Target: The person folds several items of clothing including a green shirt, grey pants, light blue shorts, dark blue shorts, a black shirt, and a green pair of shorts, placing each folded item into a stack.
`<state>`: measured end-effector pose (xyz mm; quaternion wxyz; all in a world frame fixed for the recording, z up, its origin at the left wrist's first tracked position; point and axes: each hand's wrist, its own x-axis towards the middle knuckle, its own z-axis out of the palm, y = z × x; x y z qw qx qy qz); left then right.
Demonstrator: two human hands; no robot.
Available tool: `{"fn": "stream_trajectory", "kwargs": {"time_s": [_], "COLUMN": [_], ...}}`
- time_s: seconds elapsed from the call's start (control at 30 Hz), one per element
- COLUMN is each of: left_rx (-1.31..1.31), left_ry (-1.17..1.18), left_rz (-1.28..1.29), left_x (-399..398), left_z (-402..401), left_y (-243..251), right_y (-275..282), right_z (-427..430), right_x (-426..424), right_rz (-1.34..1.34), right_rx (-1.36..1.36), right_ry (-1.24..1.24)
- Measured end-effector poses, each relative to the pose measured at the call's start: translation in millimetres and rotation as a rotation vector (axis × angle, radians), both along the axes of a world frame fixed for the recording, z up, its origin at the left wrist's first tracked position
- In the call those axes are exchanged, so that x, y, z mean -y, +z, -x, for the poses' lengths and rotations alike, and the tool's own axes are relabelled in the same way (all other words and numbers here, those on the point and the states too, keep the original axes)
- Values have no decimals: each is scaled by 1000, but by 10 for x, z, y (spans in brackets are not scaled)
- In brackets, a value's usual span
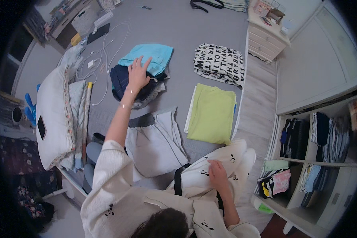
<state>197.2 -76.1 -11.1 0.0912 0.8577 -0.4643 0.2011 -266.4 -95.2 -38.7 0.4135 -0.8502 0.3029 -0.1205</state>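
Note:
My left hand (139, 74) is stretched forward, its fingers spread over a folded turquoise garment (157, 55). That garment lies at the far side of a stack, against folded navy clothing (119, 78) with grey cloth (151, 96) beneath. My right hand (218, 175) rests on my thigh, on white trousers with a panda print, and holds nothing. Between me and the stack lies a pair of light grey trousers or shorts (154, 145) with a dark grey waistband. To its right is a folded lime-green garment (212, 114) over white and blue cloth.
A folded white cloth with black lettering (218, 64) lies near the bed's right edge. White cables (107, 59), a charger (91, 64) and a black tablet-like object (98, 33) are at the left. A pillow (52, 119) carries a phone (41, 128). Open wardrobe shelves (308, 162) hold clothes at right.

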Motion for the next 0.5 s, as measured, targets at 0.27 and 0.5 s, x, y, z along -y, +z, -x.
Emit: {"fn": "stream_trajectory", "kwargs": {"time_s": [0.27, 0.5], "left_rx": [-300, -205], "left_ry": [-63, -575], "left_rz": [111, 570], "left_x": [456, 434], "left_z": [-777, 430], "left_y": [170, 2275], "right_y": [-51, 174], "right_z": [298, -75], "right_x": [-49, 217], "right_rz": [-132, -252], "right_rx": [121, 271], "right_ry": [-175, -187]}}
